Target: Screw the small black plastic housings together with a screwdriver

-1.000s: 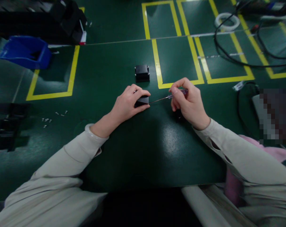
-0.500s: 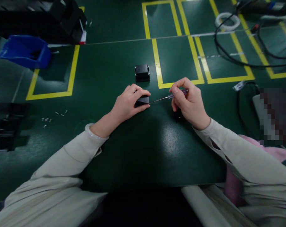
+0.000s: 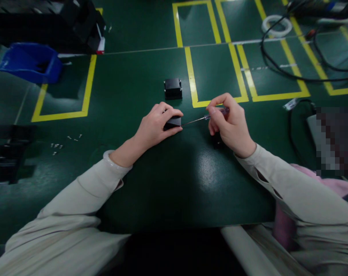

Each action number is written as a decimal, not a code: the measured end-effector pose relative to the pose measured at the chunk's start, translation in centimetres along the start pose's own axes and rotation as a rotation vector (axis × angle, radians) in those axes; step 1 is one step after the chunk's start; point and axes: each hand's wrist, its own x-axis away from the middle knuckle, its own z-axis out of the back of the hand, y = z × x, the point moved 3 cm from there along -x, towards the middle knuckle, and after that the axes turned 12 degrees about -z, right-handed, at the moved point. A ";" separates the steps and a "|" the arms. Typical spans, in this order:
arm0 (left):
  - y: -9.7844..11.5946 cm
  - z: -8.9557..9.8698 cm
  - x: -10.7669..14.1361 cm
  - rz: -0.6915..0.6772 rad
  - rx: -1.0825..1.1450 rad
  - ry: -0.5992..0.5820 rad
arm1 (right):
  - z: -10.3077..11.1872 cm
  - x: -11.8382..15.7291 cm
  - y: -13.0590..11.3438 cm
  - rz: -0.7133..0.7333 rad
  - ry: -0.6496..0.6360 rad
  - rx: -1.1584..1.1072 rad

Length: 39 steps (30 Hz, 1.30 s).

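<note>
I have left hand (image 3: 152, 124) clamped on black block (image 3: 174, 122), right hand (image 3: 230, 124) pinching screwdriver (image 3: 207, 116). Blue bin (image 3: 53, 69) beyond-left of left hand, dark contents unclear.

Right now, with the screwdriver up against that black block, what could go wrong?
The screwdriver might slip off the block's edge and jab the left hand, whose fingertips sit close to its tip. The loose screws lie uncontained on the table, so a sleeve could scatter them.
</note>
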 end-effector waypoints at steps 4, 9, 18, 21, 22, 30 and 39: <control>0.0 0.0 0.0 -0.007 -0.008 0.002 | 0.0 0.0 -0.1 0.012 0.000 -0.004; -0.1 0.0 0.0 -0.002 -0.004 -0.001 | 0.0 0.1 -0.4 0.001 0.014 0.028; 0.0 0.1 0.0 0.006 -0.007 -0.007 | -0.1 0.1 -0.2 0.002 0.002 -0.001; 0.0 0.1 0.0 0.009 -0.006 -0.005 | 0.0 0.1 -0.1 -0.017 0.008 0.017; 0.0 0.1 0.0 0.008 -0.004 -0.005 | 0.0 0.1 -0.1 -0.020 0.009 0.017; 0.0 0.0 0.0 0.000 0.004 -0.004 | 0.0 0.1 -0.4 -0.002 0.015 0.000; 0.0 0.0 0.0 0.011 0.005 -0.013 | 0.0 0.1 -0.1 0.009 0.036 -0.003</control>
